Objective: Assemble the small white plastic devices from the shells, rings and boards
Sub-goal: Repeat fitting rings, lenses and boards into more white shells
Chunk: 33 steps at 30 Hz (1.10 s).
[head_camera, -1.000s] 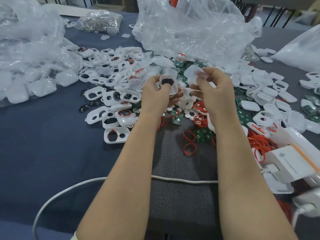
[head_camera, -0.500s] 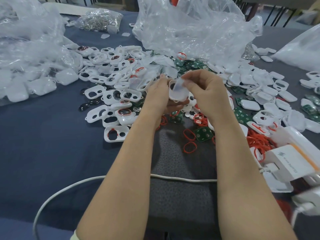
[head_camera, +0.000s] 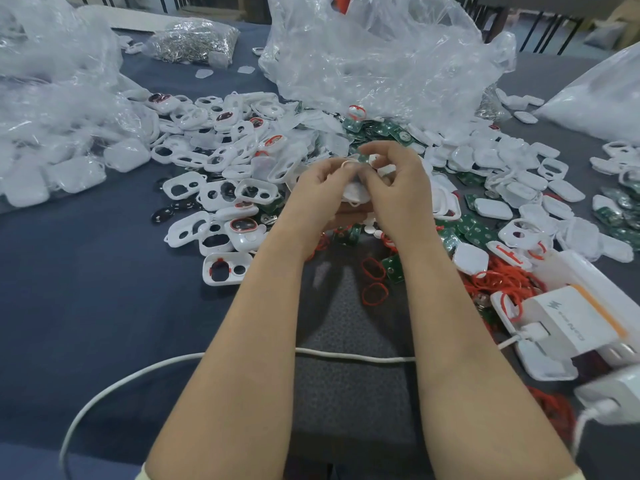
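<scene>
Head view: my left hand [head_camera: 320,194] and right hand [head_camera: 401,188] both pinch one white shell [head_camera: 356,195], held just above the loose shells [head_camera: 221,194]. My fingers hide it, so I cannot tell its long axis.

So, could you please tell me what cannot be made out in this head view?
Head view only:
- Small white plastic shell: mostly covered by the left hand and right hand.
- White rectangular charger box: print blurred, unreadable.
- White blocky power adapter: blurred, cut by the right edge.
</scene>
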{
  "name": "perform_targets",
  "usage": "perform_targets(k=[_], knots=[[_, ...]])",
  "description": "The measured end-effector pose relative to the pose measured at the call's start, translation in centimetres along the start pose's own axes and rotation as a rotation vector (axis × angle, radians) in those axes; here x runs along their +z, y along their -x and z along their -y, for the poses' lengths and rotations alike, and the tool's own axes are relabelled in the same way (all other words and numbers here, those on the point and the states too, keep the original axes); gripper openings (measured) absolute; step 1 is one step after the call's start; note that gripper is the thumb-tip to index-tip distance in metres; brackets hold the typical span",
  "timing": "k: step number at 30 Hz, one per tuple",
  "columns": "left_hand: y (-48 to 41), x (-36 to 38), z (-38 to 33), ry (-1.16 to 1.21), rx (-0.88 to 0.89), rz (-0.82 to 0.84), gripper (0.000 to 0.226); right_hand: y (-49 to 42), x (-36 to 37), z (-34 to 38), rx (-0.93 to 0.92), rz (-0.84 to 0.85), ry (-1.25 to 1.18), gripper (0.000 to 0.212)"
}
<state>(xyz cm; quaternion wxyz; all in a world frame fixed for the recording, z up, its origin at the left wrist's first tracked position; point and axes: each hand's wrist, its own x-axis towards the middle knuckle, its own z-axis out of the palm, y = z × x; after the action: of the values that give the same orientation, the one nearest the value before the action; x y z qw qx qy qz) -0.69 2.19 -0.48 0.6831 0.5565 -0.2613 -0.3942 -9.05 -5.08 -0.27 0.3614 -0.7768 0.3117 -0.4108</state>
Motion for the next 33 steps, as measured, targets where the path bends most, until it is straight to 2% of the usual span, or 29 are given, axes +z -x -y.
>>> perform_targets(k=[4,11,14,18,21,24,26,29,33], knots=[[0.2,-0.1,0.1,-0.050,0.044,0.017,0.018,-0.2,-0.2,-0.1,0.172,-0.031,-0.191,0.008],[0.1,-0.1,0.3,-0.103,0.090,0.004,0.028,-0.1,0.1,0.0,0.148,0.015,-0.044,0.001],[0.1,-0.1,0.3,-0.137,0.096,0.006,0.021,0.0,0.2,0.1,0.149,0.000,-0.024,0.003],[0.1,0.0,0.2,-0.071,0.110,-0.072,0.019,-0.2,-0.1,0.3,0.217,-0.011,-0.137,0.008],[-0.1,-0.3,0.0,0.005,0.117,-0.178,0.019,-0.7,-1.1,0.0,0.253,-0.102,-0.163,0.012],[0.0,-0.9,-0.5,0.091,0.150,-0.277,0.023,-0.7,-2.3,-0.4,0.254,-0.142,-0.061,0.011],[0.0,-1.0,-0.7,0.150,0.156,-0.316,0.023,-0.7,-2.7,-0.5,0.234,-0.104,0.062,0.013],[0.1,-1.1,-0.9,0.202,0.145,-0.341,0.022,-0.5,-2.7,-0.3,0.193,0.037,0.257,0.018],[0.2,-1.1,-1.0,0.274,0.116,-0.373,0.016,-0.3,-1.6,-0.4,0.143,0.238,0.481,0.041]])
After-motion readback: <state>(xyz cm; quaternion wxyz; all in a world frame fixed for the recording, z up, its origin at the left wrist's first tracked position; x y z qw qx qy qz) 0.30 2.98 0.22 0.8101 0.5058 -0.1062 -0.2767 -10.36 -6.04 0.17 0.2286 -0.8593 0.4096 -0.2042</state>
